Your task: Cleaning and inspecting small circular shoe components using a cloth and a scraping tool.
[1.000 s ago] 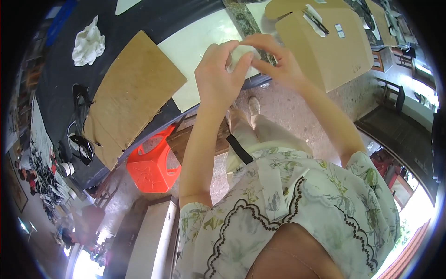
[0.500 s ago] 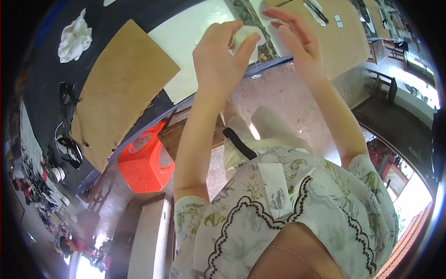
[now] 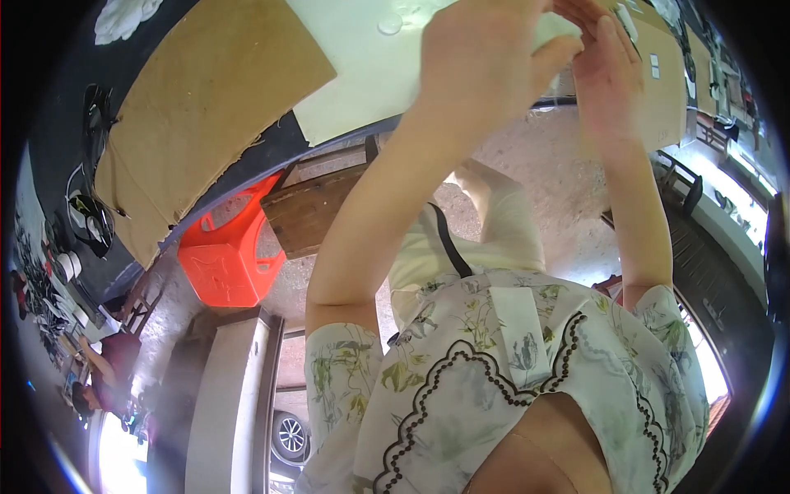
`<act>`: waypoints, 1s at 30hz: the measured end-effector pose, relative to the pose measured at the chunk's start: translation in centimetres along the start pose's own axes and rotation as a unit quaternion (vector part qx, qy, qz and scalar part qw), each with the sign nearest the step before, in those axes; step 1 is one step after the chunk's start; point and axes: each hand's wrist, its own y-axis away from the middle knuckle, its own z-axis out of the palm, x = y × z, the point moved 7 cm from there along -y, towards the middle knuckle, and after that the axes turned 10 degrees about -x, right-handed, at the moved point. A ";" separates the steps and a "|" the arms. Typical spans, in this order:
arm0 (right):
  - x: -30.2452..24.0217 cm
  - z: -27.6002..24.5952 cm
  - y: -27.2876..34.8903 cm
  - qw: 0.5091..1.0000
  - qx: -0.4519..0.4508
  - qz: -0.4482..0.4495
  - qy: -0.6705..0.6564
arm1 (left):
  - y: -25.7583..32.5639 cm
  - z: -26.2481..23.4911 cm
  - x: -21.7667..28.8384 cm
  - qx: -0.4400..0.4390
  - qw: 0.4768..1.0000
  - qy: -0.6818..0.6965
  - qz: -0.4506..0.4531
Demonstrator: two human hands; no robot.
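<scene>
Pale piece (image 3: 556, 27), faintly greenish and partly hidden, shows at one o'clock, pinched in our left hand (image 3: 481, 66). We cannot tell whether our right hand (image 3: 611, 86) grips it.

The head-worn fisheye looks steeply down — shirt (image 3: 444, 412) close, table (image 3: 119, 62) farther.

Two raised hands (image 3: 485, 66) (image 3: 609, 90), one red stool (image 3: 224, 265), one car wheel (image 3: 290, 436)

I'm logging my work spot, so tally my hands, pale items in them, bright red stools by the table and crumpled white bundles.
Left hand and right hand: 2
Held pale item: 1
Bright red stool: 1
Crumpled white bundle: 1
Total: 5
</scene>
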 end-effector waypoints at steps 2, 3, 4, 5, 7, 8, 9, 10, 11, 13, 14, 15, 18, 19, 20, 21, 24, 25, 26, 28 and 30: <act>1.0 0.1 0.0 0.999 0.018 0.015 -0.022 | 0.3 -0.6 -0.5 0.033 0.999 0.008 0.041; 1.1 0.1 -0.2 0.999 0.026 0.015 -0.026 | 0.3 -0.8 -0.5 0.049 0.997 0.014 0.063; 1.2 0.1 -0.3 0.999 0.034 0.013 -0.030 | 0.4 -1.0 -0.3 0.064 0.994 0.020 0.085; 1.3 0.1 -0.3 0.999 0.034 0.015 -0.028 | 0.5 -1.1 -0.2 0.065 0.994 0.022 0.085; 1.3 0.4 -0.8 1.000 0.012 0.018 -0.003 | 0.0 -0.8 -0.4 0.021 0.998 0.020 0.046; 1.2 0.6 -1.0 1.000 0.010 0.019 -0.001 | -0.1 -0.3 -1.0 0.022 0.998 0.021 0.049; 1.3 0.9 -1.1 1.000 0.012 0.028 0.008 | -0.1 -0.4 -1.5 0.041 0.994 0.080 0.065; 1.4 1.1 -1.3 0.999 0.015 0.036 0.016 | 0.0 -0.4 -1.8 0.060 0.985 0.139 0.081; 1.4 1.4 -1.4 0.999 0.014 0.037 0.016 | 0.2 -0.2 -2.2 0.061 0.985 0.139 0.082; 1.5 2.0 -1.4 0.998 0.037 0.058 -0.004 | 0.0 -1.1 0.1 0.020 0.998 0.037 0.042; 1.2 1.9 -1.1 0.998 0.039 0.058 0.000 | 0.0 -0.5 -0.3 0.018 0.998 0.040 0.044; 1.2 1.9 -1.0 0.998 0.027 0.062 -0.005 | -0.3 -0.2 -0.6 0.025 0.998 0.020 0.048; 0.8 2.0 -0.7 0.996 0.027 0.070 -0.045 | -0.3 -0.5 -0.5 0.021 0.998 0.016 0.050; 0.9 2.1 -0.6 0.993 0.041 0.074 -0.084 | -0.4 -0.9 -0.4 0.008 0.998 0.030 0.046; 0.2 3.0 -0.6 0.992 0.042 0.078 -0.085 | -0.5 -1.1 -0.5 0.012 0.999 0.031 0.044; 0.2 3.3 -0.6 0.955 0.121 0.160 0.219 | -0.3 -1.4 -1.0 0.001 1.000 0.005 0.029; 0.5 1.1 -0.3 0.970 0.097 0.145 0.170 | -0.7 -1.2 -0.3 -0.023 1.000 -0.003 0.012; 0.8 1.7 -0.8 0.980 -0.001 0.044 -0.196 | -0.7 -0.9 -0.3 -0.037 0.999 0.009 0.005; 0.8 1.3 -0.6 0.979 0.000 0.045 -0.196 | -0.6 -0.7 -0.5 -0.036 0.999 0.010 0.004; 0.9 1.1 -0.8 0.979 0.007 0.019 -0.204 | -0.3 -1.1 -0.5 -0.008 0.999 0.033 0.038; 1.1 1.2 -0.9 0.976 0.015 0.022 -0.215 | -0.1 -1.3 -0.8 -0.013 0.999 0.031 0.034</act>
